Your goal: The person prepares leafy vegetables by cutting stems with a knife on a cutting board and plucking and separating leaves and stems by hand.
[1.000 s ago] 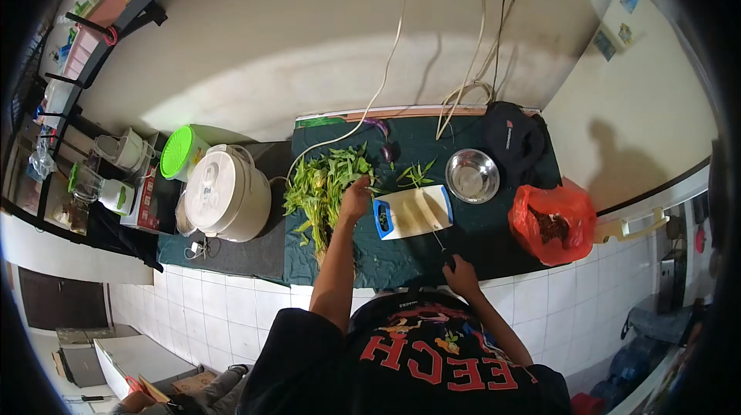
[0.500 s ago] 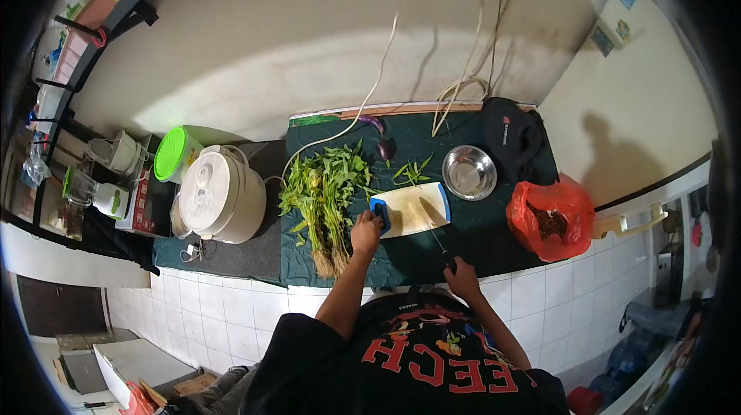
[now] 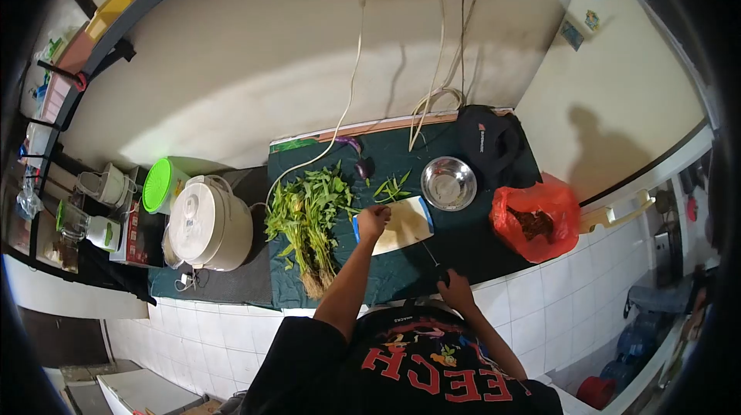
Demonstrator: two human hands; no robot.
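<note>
Wall (image 3: 309, 21): pale, twelve o'clock
Floor (image 3: 247, 334): white tiles, seven o'clock
Shelf (image 3: 147, 18): dark-framed, ten o'clock

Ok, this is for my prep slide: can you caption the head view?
Right hand holding a knife, left hand at the board, greens and a bowl on dark cloth.

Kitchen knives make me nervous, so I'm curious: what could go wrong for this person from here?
The right hand holds a knife pointing toward the cutting board, and the left hand is at the board's left end, so a slip might cut it.

The open red bag sits at the table's right end; a bump could spill its contents.

The leafy greens lie close beside the left forearm, which might brush them aside.
</note>
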